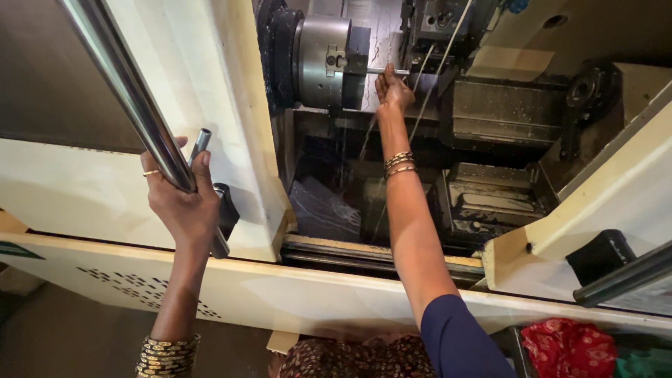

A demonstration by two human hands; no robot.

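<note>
Chuck [329, 61] holds thin rod [389, 71] pointing sideways; right hand [393, 89] pinches it, left hand [183, 203] grips door handle [133, 94] and a small metal piece [199, 147].

Your left hand [183, 203]: one thin gold-coloured ring on a finger, plain band. Left wrist: a thick stack of narrow gold-coloured metal bangles [166, 355], many bands packed close together, some with a beaded or ribbed edge. Left forearm otherwise bare.

Your right hand [393, 89]: no ring can be made out. Right wrist: a smaller set of thin gold-coloured bangles [400, 164], a few bands, loosely spaced. Right upper arm: short dark navy-blue fabric sleeve [462, 339], smooth, ending above the elbow.

Your lower body: dark brown patterned cloth garment [357, 358] with small pale floral print.
</note>
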